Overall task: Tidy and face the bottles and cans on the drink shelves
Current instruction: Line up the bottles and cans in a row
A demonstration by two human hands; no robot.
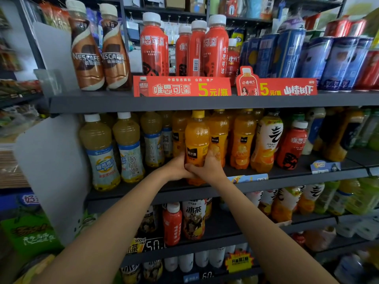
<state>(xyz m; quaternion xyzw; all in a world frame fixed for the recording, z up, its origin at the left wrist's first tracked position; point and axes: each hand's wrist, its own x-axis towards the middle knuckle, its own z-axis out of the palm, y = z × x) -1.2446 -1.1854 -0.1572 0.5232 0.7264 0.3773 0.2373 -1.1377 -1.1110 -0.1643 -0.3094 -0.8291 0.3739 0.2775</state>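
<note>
We hold an orange bottle (pixel 197 138) with both hands at the front of the middle shelf (pixel 266 182), its yellow cap up and its black label facing us. Our left hand (pixel 178 167) wraps the lower part from the left, and our right hand (pixel 209 165) grips it from the right, fingers (pixel 214 153) curled round the label and thumb lying across the front near the base; the two hands touch each other below the label. The bottle stands upright, a little ahead of the row of like orange bottles (pixel 242 140) behind and to its right. To its left stand yellow tea bottles (pixel 102 152) with white caps and blue labels. Further right on the same shelf are a white-and-orange bottle (pixel 266 144) and a red bottle (pixel 292 145). On the top shelf (pixel 143 103) we see two coffee bottles (pixel 100 50), red bottles (pixel 184 46) behind red price signs (pixel 182 87), and blue cans (pixel 317 58). The lower shelf (pixel 215 242) carries a small red bottle (pixel 172 223) beside an iced tea bottle (pixel 193 218)
</note>
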